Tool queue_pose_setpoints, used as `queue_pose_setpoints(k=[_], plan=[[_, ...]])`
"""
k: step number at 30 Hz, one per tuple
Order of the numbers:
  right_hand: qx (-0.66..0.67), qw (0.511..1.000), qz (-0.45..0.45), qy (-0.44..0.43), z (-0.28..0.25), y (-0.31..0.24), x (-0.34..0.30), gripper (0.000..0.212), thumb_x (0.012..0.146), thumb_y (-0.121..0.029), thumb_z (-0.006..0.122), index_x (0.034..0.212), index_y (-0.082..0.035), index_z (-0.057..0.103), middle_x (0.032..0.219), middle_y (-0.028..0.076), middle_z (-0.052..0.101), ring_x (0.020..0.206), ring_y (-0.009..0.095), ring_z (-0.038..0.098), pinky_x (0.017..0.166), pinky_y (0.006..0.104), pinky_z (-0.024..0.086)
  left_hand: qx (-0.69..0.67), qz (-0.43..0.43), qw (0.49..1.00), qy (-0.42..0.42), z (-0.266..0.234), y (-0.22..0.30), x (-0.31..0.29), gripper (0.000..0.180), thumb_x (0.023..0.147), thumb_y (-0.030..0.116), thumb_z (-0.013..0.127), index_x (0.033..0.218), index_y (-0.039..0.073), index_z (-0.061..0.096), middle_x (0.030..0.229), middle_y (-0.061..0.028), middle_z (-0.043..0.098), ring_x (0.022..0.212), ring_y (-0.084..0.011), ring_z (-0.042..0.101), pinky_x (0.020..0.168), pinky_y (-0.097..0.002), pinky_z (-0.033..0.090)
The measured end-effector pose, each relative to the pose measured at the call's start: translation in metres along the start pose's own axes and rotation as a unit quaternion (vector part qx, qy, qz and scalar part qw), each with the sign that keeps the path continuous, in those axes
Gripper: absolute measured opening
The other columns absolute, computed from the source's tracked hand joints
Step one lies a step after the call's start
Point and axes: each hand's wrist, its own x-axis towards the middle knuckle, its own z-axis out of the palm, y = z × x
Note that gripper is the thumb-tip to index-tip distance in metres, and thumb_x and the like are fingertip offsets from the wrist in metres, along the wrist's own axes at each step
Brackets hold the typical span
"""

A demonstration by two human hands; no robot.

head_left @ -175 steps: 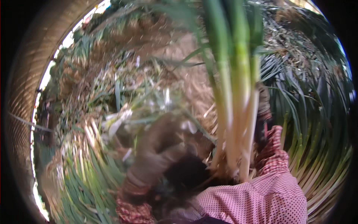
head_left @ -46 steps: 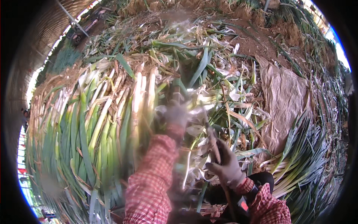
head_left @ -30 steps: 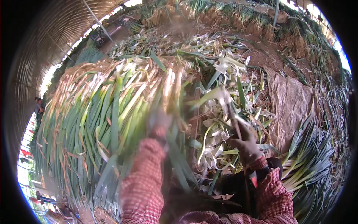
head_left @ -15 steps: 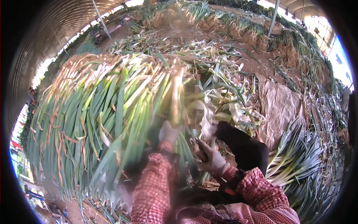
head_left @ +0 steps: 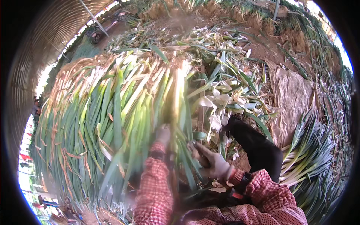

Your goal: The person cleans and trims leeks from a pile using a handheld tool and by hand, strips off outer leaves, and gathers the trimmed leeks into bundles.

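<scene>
In a pale glove, my left hand (head_left: pixel 163 134) is closed around green onion leaves at the right side of a thick heap of green onions (head_left: pixel 105 101); its fingers are partly blurred. Pale stalks (head_left: pixel 180 84) stretch away beyond that hand, roots toward the far side. My right hand (head_left: pixel 217 165), also gloved, is wrapped around a small brown-handled tool (head_left: pixel 202 159) with a metal tip; its exact kind is hard to make out. The tool's tip points at the leaves between my hands.
Stripped white and green peelings (head_left: pixel 221 97) lie right of the heap. A black bent shape like a leg (head_left: pixel 255 150) stands beside my right hand. Brown sheeting (head_left: pixel 292 97) and another onion bundle (head_left: pixel 307 153) are at right. A metal pole (head_left: pixel 93 18) rises far left.
My left hand has shifted slightly left. The right hand with its tool is a little lower. The stalks beyond my left hand look whiter, and the whole view has turned slightly.
</scene>
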Motion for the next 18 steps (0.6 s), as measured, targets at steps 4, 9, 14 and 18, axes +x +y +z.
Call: queue_pose_setpoints(k=[4,9,14,18], plan=[[-0.051,0.993,0.104,0.033,-0.022,-0.001,0.042,0.095,0.067,-0.015,0.073,0.151,-0.01,0.03,0.115,0.023,0.065,0.104,0.034,0.066,0.093,0.0373,0.049,-0.148,-0.029,0.988,-0.029,0.013,0.018,-0.006,0.038,0.099,0.033,0.054,0.114,0.001,0.067,0.096,-0.0139,0.069,0.085,-0.0187,0.061,0.081,-0.0318,0.049],[-0.01,0.998,0.043,0.054,-0.033,-0.008,0.012,0.093,0.069,-0.009,0.073,0.15,-0.002,0.027,0.128,0.023,0.06,0.118,0.03,0.06,0.102,0.034,0.044,0.12,0.046,0.991,0.045,0.0,0.092,-0.068,0.035,0.093,0.039,0.046,0.096,0.01,0.065,0.098,-0.0246,0.066,0.093,-0.045,0.062,0.081,-0.0498,0.049],[-0.001,0.995,0.07,0.07,-0.02,-0.004,-0.029,0.09,0.071,-0.008,0.069,0.15,-0.002,0.028,0.13,0.023,0.059,0.12,0.032,0.059,0.102,0.0354,0.044,0.193,0.144,0.97,0.042,0.017,0.109,-0.098,0.029,0.092,0.037,0.056,0.091,0.008,0.057,0.081,-0.0232,0.065,0.079,-0.0425,0.065,0.068,-0.0516,0.05],[-0.001,0.992,0.098,0.076,-0.018,-0.013,-0.032,0.088,0.071,-0.011,0.067,0.151,-0.008,0.029,0.119,0.024,0.063,0.11,0.034,0.063,0.096,0.0366,0.048,0.266,0.112,0.957,0.029,0.027,0.099,-0.104,0.015,0.089,0.021,0.053,0.093,0.009,0.061,0.083,-0.0238,0.066,0.081,-0.0417,0.066,0.071,-0.0509,0.052]])
